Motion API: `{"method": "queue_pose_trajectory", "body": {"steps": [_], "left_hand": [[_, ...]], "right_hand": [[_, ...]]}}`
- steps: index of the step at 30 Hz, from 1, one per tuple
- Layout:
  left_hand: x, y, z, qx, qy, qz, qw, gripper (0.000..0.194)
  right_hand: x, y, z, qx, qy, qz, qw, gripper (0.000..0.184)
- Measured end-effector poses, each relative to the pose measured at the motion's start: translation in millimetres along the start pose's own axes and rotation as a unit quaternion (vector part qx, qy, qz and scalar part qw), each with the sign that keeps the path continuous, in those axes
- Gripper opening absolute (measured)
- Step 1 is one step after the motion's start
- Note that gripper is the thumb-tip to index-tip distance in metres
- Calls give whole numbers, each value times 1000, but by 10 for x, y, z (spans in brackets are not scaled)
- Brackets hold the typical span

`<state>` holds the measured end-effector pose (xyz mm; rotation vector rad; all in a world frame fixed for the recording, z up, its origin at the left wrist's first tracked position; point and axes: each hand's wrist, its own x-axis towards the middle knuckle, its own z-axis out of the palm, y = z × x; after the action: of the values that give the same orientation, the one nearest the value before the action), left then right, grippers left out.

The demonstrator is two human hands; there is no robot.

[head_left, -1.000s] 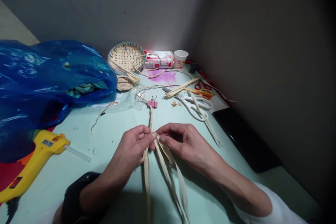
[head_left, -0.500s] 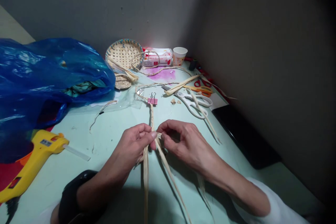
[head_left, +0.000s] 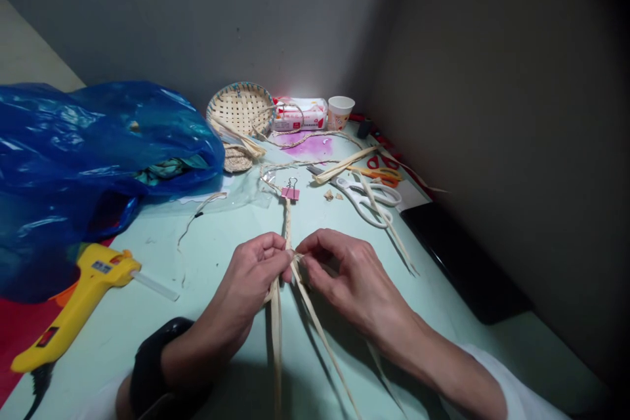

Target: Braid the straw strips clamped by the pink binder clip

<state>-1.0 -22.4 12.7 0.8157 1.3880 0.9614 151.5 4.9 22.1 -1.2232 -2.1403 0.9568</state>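
Observation:
A pale straw braid (head_left: pixel 288 220) runs down from a pink binder clip (head_left: pixel 290 193) to my fingers. My left hand (head_left: pixel 258 266) pinches the braid's lower end between thumb and fingers. Close beside it, my right hand (head_left: pixel 342 266) is closed on one of the loose strands, its fingertips nearly touching the left thumb. Two long loose straw strands (head_left: pixel 315 321) hang from the braid toward me, and another strand (head_left: pixel 378 364) trails below my right hand. Beyond the clip the thin finished braid curves away over the table.
A yellow glue gun (head_left: pixel 73 305) and a blue plastic bag (head_left: pixel 108 144) lie on the left. At the back stand a woven basket (head_left: pixel 241 108), a tissue pack (head_left: pixel 308 115) and a paper cup (head_left: pixel 340 111). White-handled scissors (head_left: pixel 361 203) and a black phone-like slab (head_left: pixel 462 262) lie right.
The view has shifted slightly, so the table things appear a little lower and further right. My hands keep their pinch at the braid's end, with the right fingertips barely moved.

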Motion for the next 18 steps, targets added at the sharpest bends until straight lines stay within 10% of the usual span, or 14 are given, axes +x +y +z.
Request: {"method": "queue_pose_trajectory", "body": {"steps": [10,18], "left_hand": [[51,-20,-79,-72,-76,-19,994,20],[51,1,-90,-27,-89,-3,996,22]], "right_hand": [[-146,51,109,-234,45,-202,950,18],[16,9,-197,50,-45,0,998,26]]}}
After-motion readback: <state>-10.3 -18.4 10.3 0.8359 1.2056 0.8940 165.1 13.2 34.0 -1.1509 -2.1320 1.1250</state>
